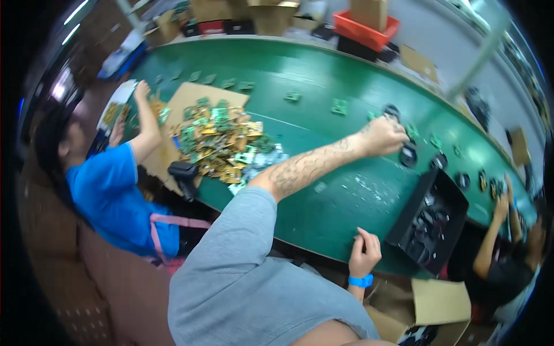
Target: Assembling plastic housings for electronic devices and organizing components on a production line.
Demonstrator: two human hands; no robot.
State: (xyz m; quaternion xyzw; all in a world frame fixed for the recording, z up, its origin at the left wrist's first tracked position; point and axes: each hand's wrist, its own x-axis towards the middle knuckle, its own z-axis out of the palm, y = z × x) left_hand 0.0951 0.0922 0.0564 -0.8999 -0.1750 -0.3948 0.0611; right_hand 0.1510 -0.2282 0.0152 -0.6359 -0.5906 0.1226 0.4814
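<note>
My left arm, in a grey sleeve, stretches across the green table. My left hand (382, 136) is closed, fingertips down, among black round parts. One black round part (408, 155) lies just below its fingertips, and another black disc (392, 109) is just beyond the knuckles. Whatever the fingers hold is hidden. Beside the hand lies a small green circuit board (411, 131). My right hand (365, 254), with a blue wristband, is by the near table edge, fingers loosely bent and apart, with nothing visible in it. To its right stands a black box (435, 222) of black parts.
A heap of green and tan circuit boards (216, 138) lies on cardboard to the left. A person in blue (115, 184) handles boards there; another person (502, 254) works at the right. Single boards (339, 106) line the green table (311, 225). An open carton (441, 303) stands below.
</note>
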